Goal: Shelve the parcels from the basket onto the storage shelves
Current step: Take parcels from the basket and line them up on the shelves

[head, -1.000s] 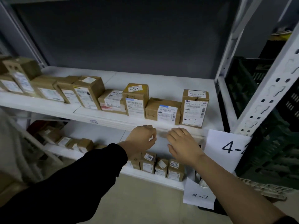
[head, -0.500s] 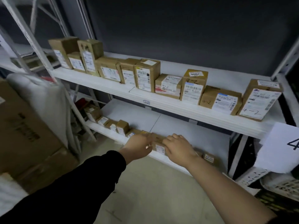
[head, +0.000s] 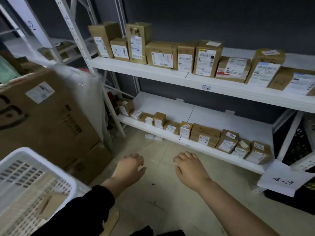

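Note:
A white slotted basket (head: 39,160) sits at the lower left with a brown parcel (head: 51,203) inside it. My left hand (head: 130,167) and my right hand (head: 189,167) hover side by side over the floor, fingers loosely apart, holding nothing. Beyond them stand white storage shelves. The upper shelf (head: 170,77) carries a row of brown parcels marked 4-2. Along the front of the lower shelf (head: 196,143) runs a row of smaller parcels.
A big cardboard box (head: 44,116) and a bubble-wrapped sheet (head: 87,92) lean against the shelf post (head: 76,38) on the left. A paper sign reading 4-3 (head: 283,181) hangs at the right, with dark crates (head: 301,142) behind it. Bare floor (head: 162,201) lies below my hands.
My view has swung left and down, bringing the basket into sight. Both hands have pulled back from the shelf edge and now hang over the floor, empty.

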